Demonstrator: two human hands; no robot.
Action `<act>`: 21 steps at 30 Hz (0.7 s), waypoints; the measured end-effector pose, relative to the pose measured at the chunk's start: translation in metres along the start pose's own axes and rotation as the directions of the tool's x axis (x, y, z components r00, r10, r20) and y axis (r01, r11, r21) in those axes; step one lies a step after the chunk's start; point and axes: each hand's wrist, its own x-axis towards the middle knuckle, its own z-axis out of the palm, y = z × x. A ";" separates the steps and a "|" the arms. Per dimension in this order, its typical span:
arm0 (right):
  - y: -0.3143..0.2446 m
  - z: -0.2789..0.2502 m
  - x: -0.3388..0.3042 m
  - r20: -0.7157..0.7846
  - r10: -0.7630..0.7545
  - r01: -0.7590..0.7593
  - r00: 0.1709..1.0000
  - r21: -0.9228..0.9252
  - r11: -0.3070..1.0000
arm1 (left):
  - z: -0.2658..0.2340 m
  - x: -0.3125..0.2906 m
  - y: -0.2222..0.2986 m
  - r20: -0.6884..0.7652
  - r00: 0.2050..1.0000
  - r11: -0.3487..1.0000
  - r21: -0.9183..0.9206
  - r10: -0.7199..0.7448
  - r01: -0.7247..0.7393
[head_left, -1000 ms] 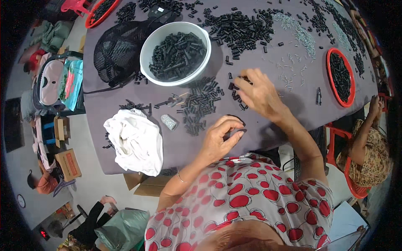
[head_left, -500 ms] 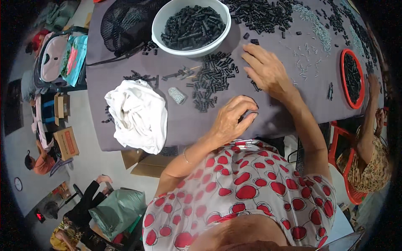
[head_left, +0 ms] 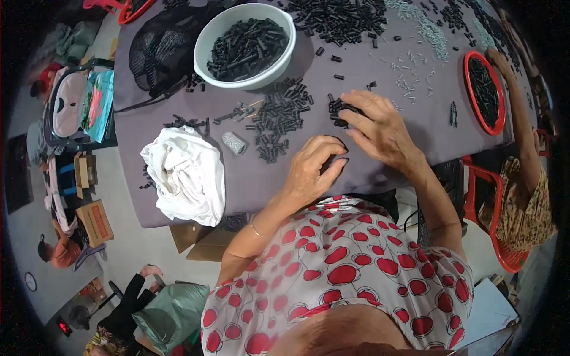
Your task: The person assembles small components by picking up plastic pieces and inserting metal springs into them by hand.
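Observation:
My right hand [head_left: 383, 127] lies low over the table with its fingers stretched and slightly apart. Its fingertips reach a small cluster of black cylindrical pieces [head_left: 336, 113]. Beside it, my left hand [head_left: 312, 169] rests on the cloth with curled fingers and the thumb drawn near them; what it holds, if anything, is hidden. Left of my hands spreads a loose pile of short black cylinders [head_left: 279, 110]. A white bowl [head_left: 202, 71] beyond that pile is filled with similar black pieces. Next to the pile lie a speckled grey cylinder [head_left: 234, 143] and a thin dark tool [head_left: 237, 113].
A crumpled white cloth [head_left: 187, 178] sits at the table's near left, below a black mesh bag [head_left: 157, 53]. Far right are heaps of black pieces [head_left: 338, 21], small silvery pins [head_left: 424, 29] and a red basket [head_left: 502, 113]. Another person's arm [head_left: 516, 83] reaches past that basket.
My right hand has come nearer and down onto the small black cluster, now uncovered at its fingertips. The left hand stays curled. The whole view has shifted slightly.

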 end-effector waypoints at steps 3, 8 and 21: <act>0.004 -0.002 -0.018 -0.081 0.044 -0.042 0.996 0.018 0.999 | 0.001 0.000 0.002 -0.005 1.000 1.000 0.024 -0.009 0.009; -0.007 0.004 -0.026 -0.137 0.039 -0.030 0.990 0.066 0.997 | 0.002 0.000 0.002 -0.006 1.000 0.999 0.027 -0.016 0.016; -0.018 0.016 -0.009 -0.159 0.071 -0.082 0.985 -0.065 0.995 | 0.000 -0.001 0.000 -0.011 0.998 0.997 0.054 0.054 -0.053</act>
